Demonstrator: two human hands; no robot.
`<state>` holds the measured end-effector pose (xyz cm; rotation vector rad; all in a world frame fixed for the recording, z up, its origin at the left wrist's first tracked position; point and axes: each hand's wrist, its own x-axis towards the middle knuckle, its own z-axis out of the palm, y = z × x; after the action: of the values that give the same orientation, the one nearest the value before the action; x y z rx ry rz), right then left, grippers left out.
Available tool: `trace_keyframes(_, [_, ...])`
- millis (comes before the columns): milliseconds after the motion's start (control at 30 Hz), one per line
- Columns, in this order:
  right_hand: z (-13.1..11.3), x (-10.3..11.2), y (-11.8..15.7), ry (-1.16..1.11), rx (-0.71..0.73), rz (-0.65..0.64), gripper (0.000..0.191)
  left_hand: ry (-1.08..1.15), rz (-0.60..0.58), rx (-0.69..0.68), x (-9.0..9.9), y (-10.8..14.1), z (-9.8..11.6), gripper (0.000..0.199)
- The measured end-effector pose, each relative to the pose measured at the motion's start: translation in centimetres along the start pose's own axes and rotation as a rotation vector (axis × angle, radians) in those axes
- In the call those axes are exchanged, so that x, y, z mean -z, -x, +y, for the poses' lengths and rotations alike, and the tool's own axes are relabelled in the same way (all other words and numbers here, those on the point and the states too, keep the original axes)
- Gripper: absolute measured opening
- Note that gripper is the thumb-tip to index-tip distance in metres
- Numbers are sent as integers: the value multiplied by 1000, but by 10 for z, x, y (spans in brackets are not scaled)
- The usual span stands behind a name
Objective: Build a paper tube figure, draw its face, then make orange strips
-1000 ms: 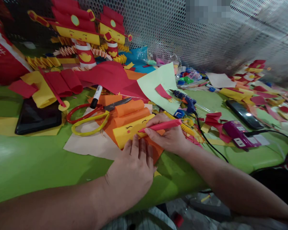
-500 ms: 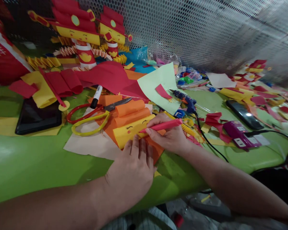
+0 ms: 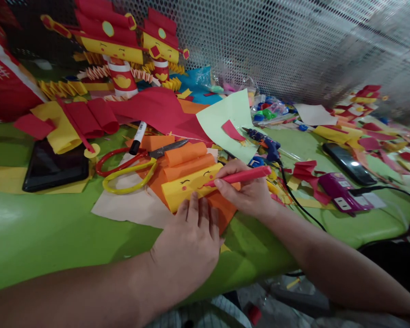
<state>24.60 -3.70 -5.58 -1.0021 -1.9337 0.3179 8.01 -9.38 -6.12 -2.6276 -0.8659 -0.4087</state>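
A red marker is gripped in my right hand, its tip at the mouth area of a yellow paper face. The face has drawn eyes and a red cheek dot, and orange rolled paper adjoins its upper edge. My left hand lies spread and flat, its fingertips on the lower edge of the yellow paper and on the orange sheet. Scissors with red and yellow handles rest just left of the face, beside a black-capped white marker.
Finished paper figures stand at the back left. A black phone lies left. A blue glue gun and its cable, a purple power adapter, another phone and paper scraps are on the right. Perforated metal rises behind.
My right hand and the red marker have shifted slightly to the right, and the marker tip has moved a little right along the face. My left hand stays in place.
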Motion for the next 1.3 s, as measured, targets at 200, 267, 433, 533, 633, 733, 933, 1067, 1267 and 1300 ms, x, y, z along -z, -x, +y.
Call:
trace_keyframes(200, [0, -6, 2, -5, 5, 13, 3, -2, 3, 4, -2, 1, 0, 39])
trace_keyframes(267, [0, -7, 2, -4, 15, 1, 3, -4, -3, -2, -2, 1, 0, 39])
trace_keyframes(433, [-1, -6, 1, 16, 6, -19, 3, -2, -23, -3, 0, 0, 0, 38])
trace_keyframes(533, [-1, -5, 1, 17, 5, -34, 3, 0, -32, -5, 1, 0, 0, 38])
trace_keyframes(633, [-1, -5, 1, 15, 11, -37, 3, 3, -15, -5, 1, 0, 0, 38])
trace_keyframes(733, [-1, -5, 1, 25, 29, -42, 4, 8, -7, -7, 0, 0, 0, 38])
trace_keyframes(933, [-1, -5, 0, 33, 47, -39, 5, -6, -7, -4, 0, 0, 0, 39])
trace_keyframes(1067, [-1, -5, 0, 23, 46, -32, 5, -13, -13, -6, 0, 1, 0, 39])
trace_keyframes(1267, [-1, -4, 1, 34, 28, -34, 5, -25, 6, -9, -1, 0, -1, 38])
trace_keyframes(1300, [-1, -4, 1, 30, 26, -32, 5, -25, 10, -8, -1, 0, 0, 38])
